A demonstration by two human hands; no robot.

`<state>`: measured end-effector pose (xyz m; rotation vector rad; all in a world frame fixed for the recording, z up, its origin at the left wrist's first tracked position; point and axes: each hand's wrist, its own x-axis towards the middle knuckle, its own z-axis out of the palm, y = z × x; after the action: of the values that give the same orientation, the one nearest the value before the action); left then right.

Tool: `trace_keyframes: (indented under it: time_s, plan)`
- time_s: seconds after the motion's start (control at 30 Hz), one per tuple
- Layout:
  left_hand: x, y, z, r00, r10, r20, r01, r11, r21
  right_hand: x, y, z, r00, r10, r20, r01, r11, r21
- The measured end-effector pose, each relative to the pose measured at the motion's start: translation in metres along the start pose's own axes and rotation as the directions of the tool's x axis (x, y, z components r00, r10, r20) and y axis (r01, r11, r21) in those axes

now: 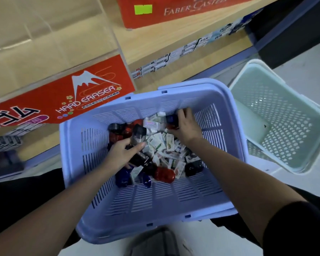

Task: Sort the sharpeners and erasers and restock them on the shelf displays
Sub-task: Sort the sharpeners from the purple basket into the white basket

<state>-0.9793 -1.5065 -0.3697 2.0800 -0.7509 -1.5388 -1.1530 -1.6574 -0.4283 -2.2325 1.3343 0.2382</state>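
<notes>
- Forearms come in from the near edge, both angled down into a lilac slotted plastic basket (155, 200).
- Left hand (122, 152) lies palm-down on the left side of the heap, one finger stretched out to the right, the others curled down among dark pieces. Whether its grip is clamped on any of them cannot be told.
- Right hand (184, 126) is at the heap's far right, wrist bent, fingers hooked over a dark blue sharpener (171, 119). Its grip is closed round that piece.
- Stock to be sorted sits in the middle of the basket floor: white wrapped erasers (156, 143) mixed with black, red and blue plastic sharpeners (163, 173).
- Bare slotted floor shows on the near side and to the left of the heap.
- Beyond the basket's far rim stands a clear acrylic display with a red "HARD ERASER" front panel (92, 95), on a pale wooden shelf (174, 43).
- Farther back on that shelf is a red Faber-Castell display (174, 17); small printed labels (163, 61) line the shelf's front edge.
- A pale green perforated plastic basket (240, 78) stands just beside the lilac one's right rim, on the white floor (303, 58).
</notes>
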Motion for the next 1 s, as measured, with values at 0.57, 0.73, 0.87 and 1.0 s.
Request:
trace_keyframes:
  time_s: [0.57, 0.73, 0.87, 1.0]
  plan:
    - [-0.036, 0.133, 0.036, 0.913, 0.400, -0.075, -0.403, 0.915, -0.028, -0.098, -0.007, -0.153, 0.933, 0.211, -0.293, 0.038, 0.750, 0.661]
    - [-0.010, 0.222, 0.101, 0.868, 0.478, 0.137, -0.488, 0.871, 0.059, -0.106, 0.106, -0.183, 0.818, 0.553, -0.162, -0.247, 0.590, 0.768]
    - [0.038, 0.258, 0.164, 0.865, 0.405, 0.297, -0.499, 0.761, 0.414, -0.094, 0.167, -0.159, 0.728, 0.683, 0.061, -0.431, 0.387, 0.815]
    - [0.078, 0.260, 0.205, 0.901, 0.226, 0.369, -0.433, 0.451, 0.781, -0.087, 0.187, -0.128, 0.699, 0.685, 0.204, -0.534, 0.311, 0.786]
